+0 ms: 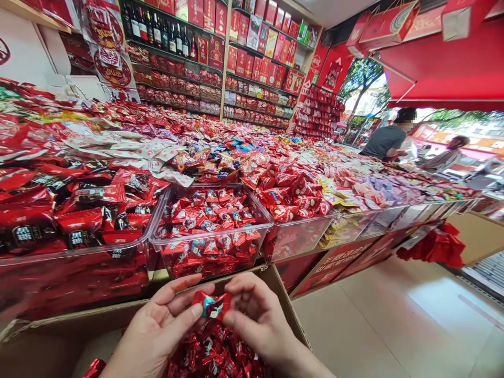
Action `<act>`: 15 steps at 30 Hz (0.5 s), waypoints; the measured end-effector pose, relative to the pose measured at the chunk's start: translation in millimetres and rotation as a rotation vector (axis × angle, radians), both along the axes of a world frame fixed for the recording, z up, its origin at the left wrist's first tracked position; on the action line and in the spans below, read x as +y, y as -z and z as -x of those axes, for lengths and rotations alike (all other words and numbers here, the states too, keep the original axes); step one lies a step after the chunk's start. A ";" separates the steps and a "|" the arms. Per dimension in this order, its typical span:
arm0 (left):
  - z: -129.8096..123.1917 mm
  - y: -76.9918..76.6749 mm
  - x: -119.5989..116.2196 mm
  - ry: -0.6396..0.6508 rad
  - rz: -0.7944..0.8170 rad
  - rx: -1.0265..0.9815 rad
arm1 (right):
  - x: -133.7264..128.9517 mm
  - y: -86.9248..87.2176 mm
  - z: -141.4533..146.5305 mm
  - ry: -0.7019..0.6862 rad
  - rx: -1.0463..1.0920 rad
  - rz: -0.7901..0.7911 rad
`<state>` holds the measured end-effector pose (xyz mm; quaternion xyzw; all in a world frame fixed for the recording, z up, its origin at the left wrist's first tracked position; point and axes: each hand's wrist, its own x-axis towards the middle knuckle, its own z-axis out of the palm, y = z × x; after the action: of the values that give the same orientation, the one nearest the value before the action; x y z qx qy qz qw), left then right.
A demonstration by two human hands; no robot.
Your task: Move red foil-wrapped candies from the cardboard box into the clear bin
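Note:
Between my two hands is one red wrapped candy (212, 306) with a teal and dark print. My left hand (167, 315) pinches its left end between thumb and fingers, and my right hand (255, 310) grips the right end. Below them, a cardboard box (51, 336) holds a heap of similar red candies (220, 349), partly hidden by my hands. Just beyond the box stands a clear plastic bin (212, 234), filled with small red candies (214, 212) of the same look.
To the left is a bin of larger red and black packets (79, 226). More bins of wrapped sweets (291, 194) run along the counter to the right. Shelves with bottles and boxes (177, 39) line the back wall. Two people (384, 139) are at the far right, beyond the tiled floor (374, 315).

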<state>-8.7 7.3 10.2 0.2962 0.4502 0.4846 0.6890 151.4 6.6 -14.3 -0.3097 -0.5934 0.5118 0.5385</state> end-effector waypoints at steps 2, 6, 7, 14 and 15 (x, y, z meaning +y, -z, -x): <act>1.2 -2.2 -0.2 -0.008 0.032 0.003 | -1.9 -7.9 -5.7 0.011 -0.331 -0.317; 4.1 -6.8 -3.8 0.043 0.093 -0.029 | -3.8 -32.0 -18.5 0.084 -0.828 -0.726; 4.7 -8.0 -4.5 0.052 0.100 -0.054 | -2.7 -41.1 -21.9 0.089 -0.902 -0.794; 2.8 10.7 -1.1 0.150 0.091 0.175 | 63.5 -126.1 -21.9 0.565 -1.305 -0.828; 2.3 16.5 -1.6 0.209 0.044 0.253 | 79.7 -133.8 -15.9 0.584 -1.409 -0.783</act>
<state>-11.1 5.8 -6.3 0.3850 0.5104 0.3591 0.6799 167.2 86.3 119.5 -0.4876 -0.8199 -0.2011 0.2226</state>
